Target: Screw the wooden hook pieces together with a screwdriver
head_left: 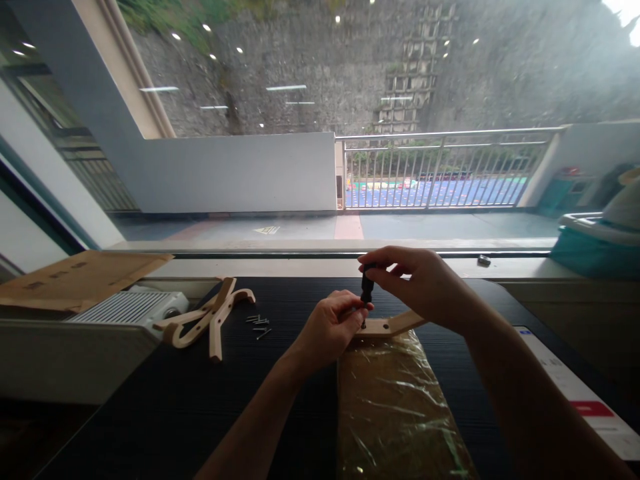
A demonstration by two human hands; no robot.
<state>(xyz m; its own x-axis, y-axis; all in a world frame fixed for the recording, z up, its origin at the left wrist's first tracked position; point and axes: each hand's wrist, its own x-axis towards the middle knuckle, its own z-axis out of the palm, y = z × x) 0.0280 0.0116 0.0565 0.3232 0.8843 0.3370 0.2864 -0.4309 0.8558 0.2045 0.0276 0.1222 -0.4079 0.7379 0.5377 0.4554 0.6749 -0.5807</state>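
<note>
Between both hands, at the middle of a black table (pixel 150 413): a small screwdriver (pixel 367 288), upright, long axis vertical, dark handle up, tip down onto a wooden piece (pixel 395 325). Short and stubby, black, shaft mostly hidden by fingers. Right hand (pixel 420 283) above, fingers curled and pinching the handle top between thumb and fingertips. Left hand (pixel 333 330) below and to the left of it, thumb and forefinger pressed together around the lower shaft, just where tip meets wood; whether a screw sits under the tip, impossible to tell. Wooden piece pale, curved, flat, long axis running left to right beneath the right hand, its left end with small holes under the tip, its right end hidden behind the right wrist. Just nearer than the left hand, touching the wood's near edge: a brown board in clear wrap (pixel 400 407), glossy and creased. Well to the left of the left hand: loose screws (pixel 259 325) in a small scatter, and beyond them more curved wooden parts (pixel 210 317), crossed over one another. Farther left still, a white heater (pixel 133 308) and a cardboard sheet (pixel 80 279). To the right of the right forearm, a white paper with red mark (pixel 575 387) at the table edge.
</note>
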